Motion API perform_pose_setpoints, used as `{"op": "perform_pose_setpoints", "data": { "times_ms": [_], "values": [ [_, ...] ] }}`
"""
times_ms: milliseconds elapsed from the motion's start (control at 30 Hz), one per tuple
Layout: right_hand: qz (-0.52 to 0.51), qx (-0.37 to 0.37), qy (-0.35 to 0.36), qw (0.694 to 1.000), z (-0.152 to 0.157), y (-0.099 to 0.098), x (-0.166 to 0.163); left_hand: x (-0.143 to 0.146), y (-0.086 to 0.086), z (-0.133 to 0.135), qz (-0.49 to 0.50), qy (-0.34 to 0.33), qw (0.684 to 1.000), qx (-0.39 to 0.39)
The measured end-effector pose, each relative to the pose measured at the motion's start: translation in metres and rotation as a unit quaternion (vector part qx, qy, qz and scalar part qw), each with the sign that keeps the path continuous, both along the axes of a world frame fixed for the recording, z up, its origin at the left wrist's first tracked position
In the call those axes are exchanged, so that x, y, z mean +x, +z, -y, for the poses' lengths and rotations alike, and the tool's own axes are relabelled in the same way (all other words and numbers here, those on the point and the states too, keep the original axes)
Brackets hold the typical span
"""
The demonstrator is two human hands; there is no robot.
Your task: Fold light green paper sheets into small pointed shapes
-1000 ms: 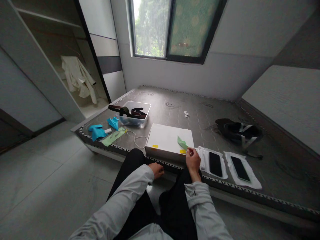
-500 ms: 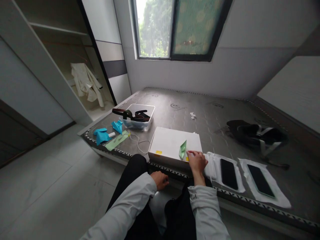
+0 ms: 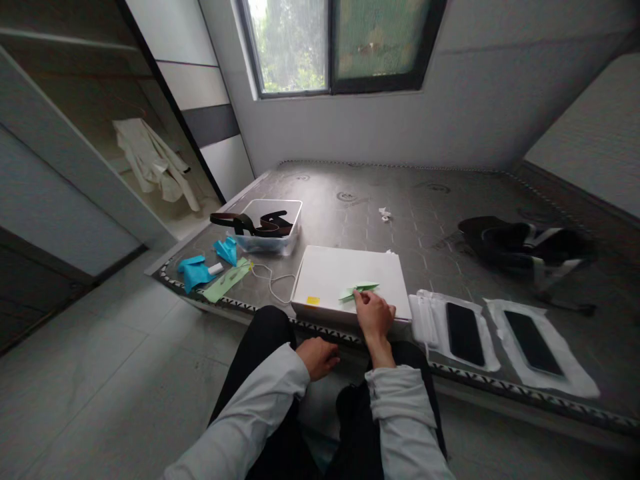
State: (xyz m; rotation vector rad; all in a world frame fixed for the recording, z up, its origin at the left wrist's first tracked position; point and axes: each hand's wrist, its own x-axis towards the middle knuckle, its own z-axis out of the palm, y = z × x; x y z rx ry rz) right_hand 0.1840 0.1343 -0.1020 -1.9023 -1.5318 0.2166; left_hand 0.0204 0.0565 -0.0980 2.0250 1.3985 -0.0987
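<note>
A white box lies flat near the front edge of the mattress. On its lid is a small folded green paper boat, with pointed ends to left and right. My right hand reaches over the box's front edge, thumb and fingers pinched on the boat's near side. The fingers cover part of the boat. By my left knee rests my left hand, its fingers curled in and nothing seen in them.
Left of the box stand a clear bin with a dark belt, blue paper pieces, a green paper strip and a white cord. Two phones in white sleeves lie to the right, a black bag behind them.
The green paper boat has turned from pointing upward to lying sideways. My right hand has moved left onto it. My left hand stays by the knee, and the camera view has shifted slightly.
</note>
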Motion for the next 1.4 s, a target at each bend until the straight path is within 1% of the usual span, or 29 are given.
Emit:
{"op": "perform_pose_setpoints", "data": {
  "times_ms": [100,200,267,333,433,500,600,733,833,1000,1067,1167,1267,1333,1400],
  "values": [
    [-0.015,0.009,0.030,0.999,-0.001,0.000,-0.006,0.000,0.001,-0.002,0.020,0.026,0.999,0.017],
    [-0.024,0.028,0.082,0.996,0.000,0.002,-0.011,0.001,0.009,-0.007,0.084,0.105,0.989,0.066],
    [-0.028,0.035,0.121,0.992,0.002,0.003,-0.015,0.001,0.016,-0.010,0.155,0.174,0.968,0.098],
    [-0.032,0.038,0.159,0.986,0.007,0.003,-0.020,-0.001,0.024,-0.014,0.222,0.235,0.938,0.123],
    [-0.037,0.040,0.210,0.976,0.015,0.002,-0.026,-0.004,0.033,-0.016,0.270,0.299,0.899,0.173],
    [-0.040,0.039,0.233,0.971,0.021,0.001,-0.029,-0.006,0.035,-0.016,0.275,0.319,0.885,0.199],
    [-0.046,0.040,0.262,0.963,0.028,0.002,-0.032,-0.008,0.034,-0.017,0.277,0.324,0.878,0.217],
    [-0.062,0.041,0.292,0.954,0.036,0.004,-0.031,-0.008,0.030,-0.017,0.279,0.345,0.876,0.187],
    [-0.090,0.032,0.301,0.949,0.042,0.004,-0.029,-0.006,0.027,-0.017,0.251,0.373,0.877,0.169],
    [-0.177,0.002,0.304,0.936,0.051,0.005,-0.025,-0.002,0.024,-0.014,0.191,0.391,0.888,0.152],
    [-0.219,-0.006,0.299,0.929,0.053,0.007,-0.023,-0.002,0.022,-0.014,0.194,0.401,0.884,0.142],
    [-0.294,-0.013,0.277,0.915,0.055,0.008,-0.020,-0.003,0.017,-0.015,0.245,0.407,0.871,0.126],
    [-0.389,-0.020,0.246,0.887,0.053,0.004,-0.019,-0.003,0.011,-0.018,0.268,0.407,0.864,0.126],
    [-0.461,-0.022,0.224,0.858,0.048,-0.002,-0.019,-0.002,0.008,-0.019,0.261,0.409,0.864,0.135],
    [-0.534,-0.019,0.193,0.823,0.043,-0.008,-0.018,0.000,0.008,-0.019,0.277,0.413,0.856,0.137]
  ]
}}
